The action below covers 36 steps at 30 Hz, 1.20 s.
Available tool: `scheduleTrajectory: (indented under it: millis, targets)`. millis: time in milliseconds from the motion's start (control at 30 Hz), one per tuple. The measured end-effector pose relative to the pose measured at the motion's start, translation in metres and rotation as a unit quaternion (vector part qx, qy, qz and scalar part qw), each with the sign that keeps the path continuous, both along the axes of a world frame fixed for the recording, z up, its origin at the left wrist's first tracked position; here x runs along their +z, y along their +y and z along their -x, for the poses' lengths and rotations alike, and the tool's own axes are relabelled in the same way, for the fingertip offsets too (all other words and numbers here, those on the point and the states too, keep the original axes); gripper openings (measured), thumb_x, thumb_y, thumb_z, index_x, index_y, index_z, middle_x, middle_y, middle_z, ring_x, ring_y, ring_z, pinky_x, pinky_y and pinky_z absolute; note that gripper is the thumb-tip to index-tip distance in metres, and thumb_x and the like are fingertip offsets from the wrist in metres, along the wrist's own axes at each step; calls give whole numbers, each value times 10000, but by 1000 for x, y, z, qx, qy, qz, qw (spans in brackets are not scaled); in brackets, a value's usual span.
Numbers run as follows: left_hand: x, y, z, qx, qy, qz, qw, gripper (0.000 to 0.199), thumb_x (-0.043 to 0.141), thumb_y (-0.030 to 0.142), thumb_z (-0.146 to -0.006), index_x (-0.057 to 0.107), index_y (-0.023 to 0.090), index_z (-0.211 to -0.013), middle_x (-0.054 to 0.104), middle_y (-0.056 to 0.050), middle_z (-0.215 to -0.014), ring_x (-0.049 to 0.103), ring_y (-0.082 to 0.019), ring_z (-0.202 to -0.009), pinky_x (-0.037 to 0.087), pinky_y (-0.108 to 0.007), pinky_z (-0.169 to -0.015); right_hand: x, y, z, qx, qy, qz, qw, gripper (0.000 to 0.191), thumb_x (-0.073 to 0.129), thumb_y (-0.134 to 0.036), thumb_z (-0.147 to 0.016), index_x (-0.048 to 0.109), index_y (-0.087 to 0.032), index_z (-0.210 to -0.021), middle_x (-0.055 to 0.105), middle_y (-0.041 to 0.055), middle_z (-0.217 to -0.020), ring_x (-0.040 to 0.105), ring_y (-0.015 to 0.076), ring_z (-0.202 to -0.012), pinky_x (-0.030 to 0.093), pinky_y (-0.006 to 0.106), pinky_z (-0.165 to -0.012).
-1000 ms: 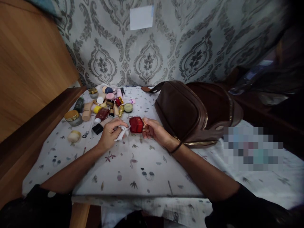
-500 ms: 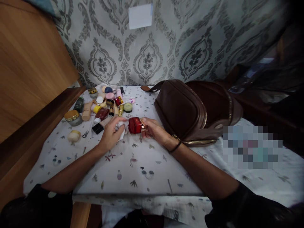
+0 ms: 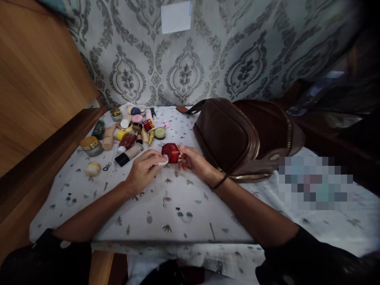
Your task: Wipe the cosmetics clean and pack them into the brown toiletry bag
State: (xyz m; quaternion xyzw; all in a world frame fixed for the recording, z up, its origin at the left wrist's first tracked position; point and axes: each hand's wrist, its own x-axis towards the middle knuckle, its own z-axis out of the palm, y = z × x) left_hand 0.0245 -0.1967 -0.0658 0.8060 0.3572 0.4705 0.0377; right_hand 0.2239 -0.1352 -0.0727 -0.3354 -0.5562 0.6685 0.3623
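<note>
My right hand (image 3: 191,160) grips a red glass bottle (image 3: 170,153) by its gold-coloured neck end, the bottle lying sideways above the table. My left hand (image 3: 145,168) pinches a small white wad (image 3: 163,160), perhaps cloth or tissue, which touches the bottle's left end. Left of the hands, a black-capped bottle (image 3: 129,154) lies on the patterned cloth. Behind it are several cosmetics, among them a gold-lidded jar (image 3: 90,146), a green-lidded jar (image 3: 160,133) and a dark red bottle with a white cap (image 3: 127,143).
A brown leather backpack (image 3: 227,136) rests on the table to the right of my right hand. A wooden panel (image 3: 41,79) stands at the left. The table's front edge (image 3: 178,242) runs below my forearms. A blurred patch covers something at the right.
My left fingers have closed more around the white wad and brought it against the red bottle's end. The bottle has shifted slightly right. The black-capped bottle shows more fully.
</note>
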Motion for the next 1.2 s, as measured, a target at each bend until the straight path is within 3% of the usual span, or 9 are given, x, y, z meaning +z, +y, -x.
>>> scheduleTrajectory:
  millis: [100,367,667,867,1033,1200]
  targets:
    - [3,-1,0,-6,-6,-11,1000,109,613,157,-916,698,216,-951,700,-31,-894,642,-166,-859,513,-306,-795,1,-1,0,4,-22,-16,1000,522,633,-687,-740,569,-174,-808,602,-8,-588,526,106,-424,271,215,-363]
    - [4,6,9,107,-34,86,990,67,597,204,-891,658,197,-916,684,-15,-878,632,-175,-834,494,-283,-766,3,-7,-2,31,-59,-77,995,449,639,-589,-815,644,-157,-937,613,-1,-605,563,121,-491,316,218,-407]
    - [-1,4,7,54,-10,203,978,100,570,267,-852,631,203,-898,670,1,-829,575,-162,-698,443,-278,-666,2,-6,-4,18,7,-58,998,556,716,-598,-763,644,-165,-1104,708,63,-886,646,156,-652,518,274,-579]
    - [4,-1,5,73,-119,227,964,146,637,323,-842,600,226,-945,623,11,-808,541,-144,-676,419,-259,-607,5,-8,-3,-14,-8,-106,994,511,742,-528,-774,629,-193,-1143,708,43,-932,652,156,-736,519,267,-637]
    - [1,7,8,106,-198,286,932,172,623,359,-849,557,226,-935,522,54,-655,438,-108,-503,325,-224,-470,5,-10,-4,23,-11,-106,994,497,759,-469,-770,614,-219,-1174,694,27,-934,654,170,-782,529,285,-657]
    - [-7,16,13,59,-188,336,921,253,656,431,-826,568,210,-911,586,34,-733,523,-132,-586,396,-227,-511,8,-14,-4,21,-2,-140,990,495,754,-467,-775,609,-246,-1194,685,44,-1063,653,199,-936,529,334,-808]
